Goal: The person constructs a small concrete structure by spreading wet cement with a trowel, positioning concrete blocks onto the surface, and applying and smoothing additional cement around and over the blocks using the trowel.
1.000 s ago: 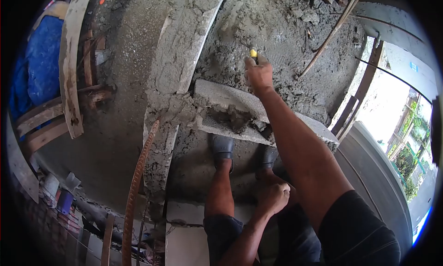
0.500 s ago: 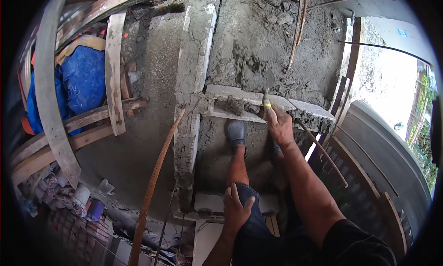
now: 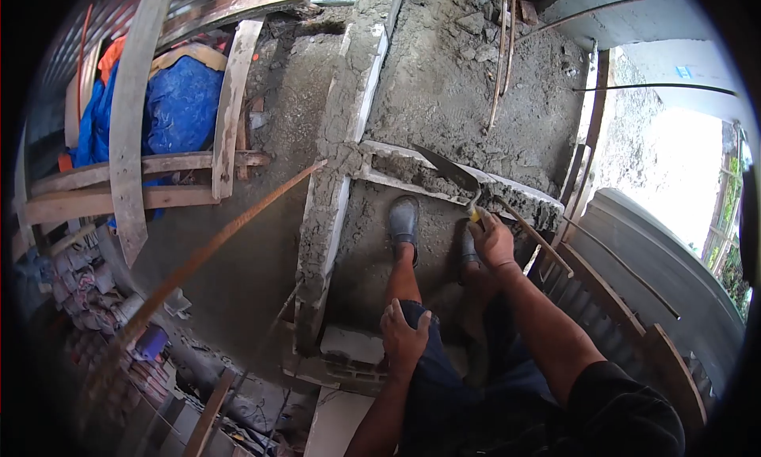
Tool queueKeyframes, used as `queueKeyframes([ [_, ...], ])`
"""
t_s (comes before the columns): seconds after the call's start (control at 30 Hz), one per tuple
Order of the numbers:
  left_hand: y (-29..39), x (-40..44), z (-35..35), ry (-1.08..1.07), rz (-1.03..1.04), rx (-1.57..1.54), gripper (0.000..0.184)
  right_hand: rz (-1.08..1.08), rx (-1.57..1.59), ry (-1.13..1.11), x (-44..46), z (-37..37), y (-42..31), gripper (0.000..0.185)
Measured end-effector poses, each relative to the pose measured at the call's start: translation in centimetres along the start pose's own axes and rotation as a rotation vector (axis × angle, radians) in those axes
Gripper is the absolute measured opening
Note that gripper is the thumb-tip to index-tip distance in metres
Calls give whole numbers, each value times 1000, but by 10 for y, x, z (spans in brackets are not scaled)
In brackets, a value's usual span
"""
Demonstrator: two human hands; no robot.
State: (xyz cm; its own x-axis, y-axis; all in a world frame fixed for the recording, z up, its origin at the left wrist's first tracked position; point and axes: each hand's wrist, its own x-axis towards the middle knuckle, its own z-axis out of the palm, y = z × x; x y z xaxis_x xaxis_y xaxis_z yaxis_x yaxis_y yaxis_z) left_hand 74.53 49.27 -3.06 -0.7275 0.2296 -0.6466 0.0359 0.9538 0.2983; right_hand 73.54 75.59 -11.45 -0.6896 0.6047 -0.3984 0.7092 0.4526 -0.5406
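My right hand (image 3: 493,241) is closed around the yellow-marked handle of a trowel (image 3: 449,170). The trowel's long blade points up and left, over a row of concrete hollow blocks (image 3: 523,189). Grey mortar (image 3: 404,170) partly fills the cavity of that row at its left end. My left hand (image 3: 404,338) rests on my left knee with thumb and fingers apart, holding nothing. Both feet, in grey shoes (image 3: 403,217), stand on the near side of the blocks, on rough cement ground.
A mortar-covered block wall (image 3: 326,207) runs along the left. A rusty rebar (image 3: 214,239) slants across it, and thin bars (image 3: 501,68) stick out beyond the blocks. Wooden planks (image 3: 131,124) and a blue tarp bundle (image 3: 184,104) lie left; corrugated sheeting (image 3: 658,259) is right.
My right hand has drawn back towards me, and the trowel blade now lies across the blocks instead of over the wet mortar beyond. My left hand stays on the knee; the view has shifted.
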Motion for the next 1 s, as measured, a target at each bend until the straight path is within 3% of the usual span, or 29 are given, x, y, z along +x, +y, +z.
queueKeyframes([
  [0.07, -13, -27, 8, 8, -130, -9, 86, 234, 147, -84, -29, -4, -1, 37],
  [0.2, -49, -60, 13, 15, -191, 36, 88, 331, 90, -159, -73, 10, 0, 41],
  [0.33, -73, -68, 45, -200, -329, 181, 88, 314, -17, -245, -68, 35, 13, 43],
  [0.4, -80, -71, 53, -322, -409, 266, 88, 394, -37, -182, -64, 49, 41, 42],
  [0.5, -100, -81, 59, -287, -350, 271, 84, 441, -16, -92, -79, 52, 80, 38],
  [0.63, -124, -92, 61, -258, -302, 288, 80, 419, 74, 70, -134, 50, 69, 25],
  [0.67, -126, -91, 58, -291, -320, 273, 79, 417, 64, 81, -148, 53, 70, 25],
  [0.77, -134, -93, 57, -311, -314, 278, 77, 674, 87, 73, -170, 61, 66, 29],
  [0.9, -143, -97, 59, -341, -327, 258, 76, 697, 205, 348, -165, 82, 101, 35],
  [1.0, -150, -103, 61, -354, -335, 272, 76, 668, 151, 418, -137, 81, 100, 33],
])
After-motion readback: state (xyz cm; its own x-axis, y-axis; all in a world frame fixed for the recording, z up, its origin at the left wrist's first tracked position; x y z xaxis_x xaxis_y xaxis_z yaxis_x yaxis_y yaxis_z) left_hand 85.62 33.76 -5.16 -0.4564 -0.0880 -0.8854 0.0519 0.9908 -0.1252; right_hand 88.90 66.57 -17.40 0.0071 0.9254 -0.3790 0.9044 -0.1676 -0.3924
